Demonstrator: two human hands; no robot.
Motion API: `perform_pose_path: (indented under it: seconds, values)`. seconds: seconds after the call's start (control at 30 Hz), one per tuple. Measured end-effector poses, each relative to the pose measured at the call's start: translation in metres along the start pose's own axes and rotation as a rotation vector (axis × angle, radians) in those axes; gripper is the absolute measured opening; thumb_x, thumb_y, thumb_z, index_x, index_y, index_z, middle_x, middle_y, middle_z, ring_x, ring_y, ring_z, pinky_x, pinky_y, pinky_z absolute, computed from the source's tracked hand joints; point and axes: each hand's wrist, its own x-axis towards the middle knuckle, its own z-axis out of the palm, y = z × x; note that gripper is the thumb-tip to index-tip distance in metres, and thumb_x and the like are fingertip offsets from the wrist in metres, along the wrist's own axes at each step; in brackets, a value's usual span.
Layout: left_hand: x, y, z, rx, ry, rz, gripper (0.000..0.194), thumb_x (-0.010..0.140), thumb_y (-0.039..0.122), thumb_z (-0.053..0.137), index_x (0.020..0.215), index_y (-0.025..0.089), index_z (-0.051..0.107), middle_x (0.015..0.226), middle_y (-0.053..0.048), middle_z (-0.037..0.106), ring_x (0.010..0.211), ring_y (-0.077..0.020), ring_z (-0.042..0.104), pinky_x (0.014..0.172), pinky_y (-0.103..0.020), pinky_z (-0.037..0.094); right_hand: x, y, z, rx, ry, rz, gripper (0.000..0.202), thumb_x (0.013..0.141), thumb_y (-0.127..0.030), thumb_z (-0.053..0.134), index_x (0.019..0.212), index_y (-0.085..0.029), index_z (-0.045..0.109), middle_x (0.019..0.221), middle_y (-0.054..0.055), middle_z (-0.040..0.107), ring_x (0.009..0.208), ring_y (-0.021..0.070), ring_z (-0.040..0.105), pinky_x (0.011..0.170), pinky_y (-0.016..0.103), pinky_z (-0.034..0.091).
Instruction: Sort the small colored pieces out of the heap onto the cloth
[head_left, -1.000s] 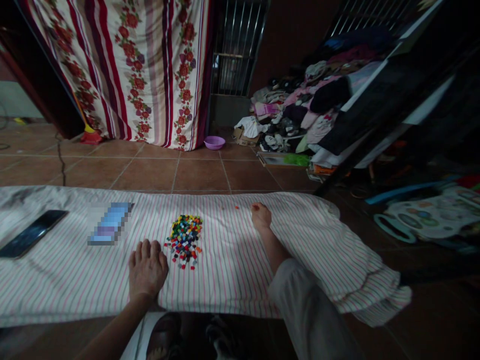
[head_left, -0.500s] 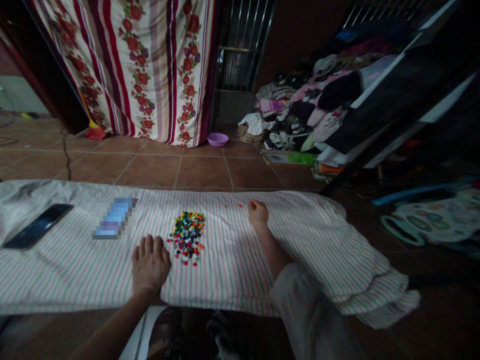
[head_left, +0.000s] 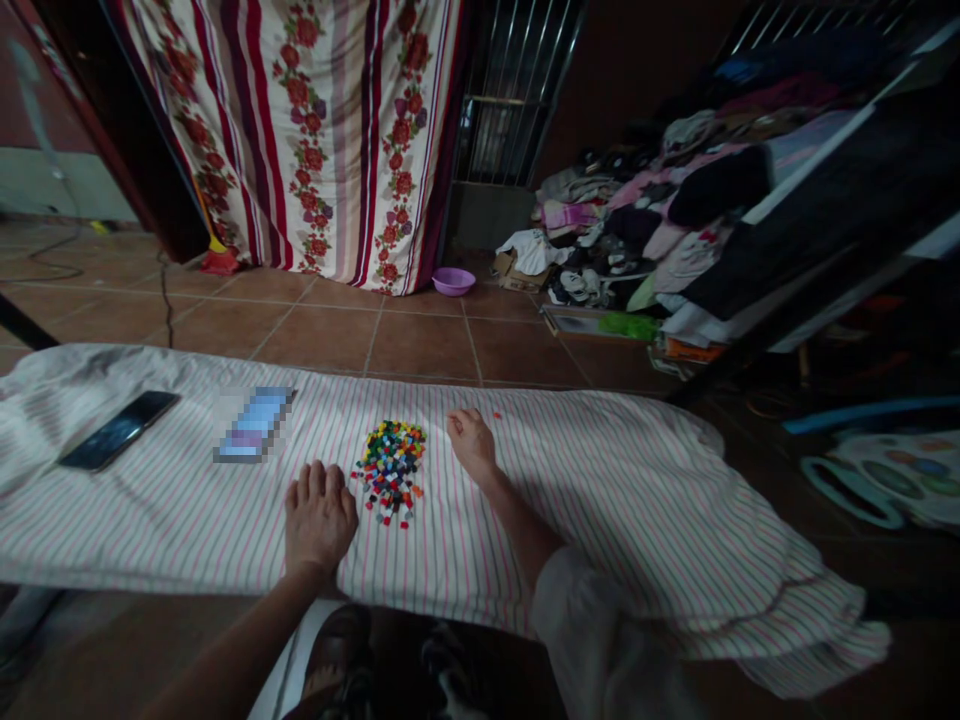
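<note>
A heap of small coloured blocks [head_left: 391, 468] lies on the striped cloth [head_left: 600, 500], with a few scattered along its near edge. My left hand [head_left: 321, 512] rests flat on the cloth, fingers stretched forward, just left of the heap and holding nothing. Right of the heap's far end is my right hand [head_left: 471, 440], its fingers curled together in a pinch. Whatever lies between those fingertips, if anything, is too small to make out. A tiny red block [head_left: 497, 415] sits alone on the cloth, just beyond my right hand.
Toward the left on the cloth lie a dark phone [head_left: 120, 430] and a second phone with a blurred screen [head_left: 255, 425]. Beyond the cloth, the tiled floor holds a purple basin [head_left: 454, 282] and a large pile of clothes [head_left: 637, 215]. A floral curtain [head_left: 345, 140] hangs behind.
My right hand has moved left from beside the red block toward the heap, over where a small pale piece lay. My left hand stays flat. The whole view has shifted slightly.
</note>
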Motion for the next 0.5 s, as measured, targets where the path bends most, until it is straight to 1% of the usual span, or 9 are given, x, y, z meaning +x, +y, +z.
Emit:
perform_pose_path:
  seconds: [0.2,0.27,0.37,0.5]
  values:
    - [0.000,0.000,0.001,-0.016,0.005,0.003,0.046,0.089,0.027,0.036,0.127,0.010,0.054,0.138,-0.020,0.050,0.132,-0.0325,0.041,0.109,-0.048,0.029,0.003,0.010,0.004,-0.077,0.112,0.141,0.030,0.086,-0.016,0.048,0.114,-0.018,0.058,0.097,0.007,0.066,0.089,0.0188,0.061,0.075,0.027,0.044]
    - [0.000,0.000,0.001,-0.023,0.006,0.001,0.046,0.089,0.027,0.035,0.127,0.010,0.054,0.138,-0.019,0.050,0.132,-0.0320,0.041,0.109,-0.048,0.029,0.007,0.012,0.004,-0.088,0.113,0.180,0.032,0.086,-0.016,0.048,0.116,-0.016,0.057,0.095,0.008,0.067,0.093,0.0207,0.060,0.076,0.028,0.044]
    - [0.000,-0.001,0.002,-0.024,0.012,0.001,0.045,0.089,0.027,0.035,0.126,0.010,0.054,0.138,-0.019,0.050,0.132,-0.0325,0.041,0.109,-0.048,0.029,0.015,0.012,0.004,-0.121,0.041,0.236,0.030,0.086,-0.018,0.049,0.114,-0.016,0.060,0.095,0.011,0.067,0.095,0.0221,0.061,0.075,0.029,0.044]
    - [0.001,-0.001,0.003,-0.016,0.024,0.003,0.045,0.090,0.027,0.035,0.127,0.010,0.054,0.138,-0.019,0.050,0.131,-0.0331,0.042,0.108,-0.048,0.030,0.025,0.010,0.001,-0.185,-0.093,0.311,0.024,0.088,-0.021,0.050,0.106,-0.019,0.065,0.098,0.009,0.067,0.095,0.0194,0.062,0.076,0.026,0.042]
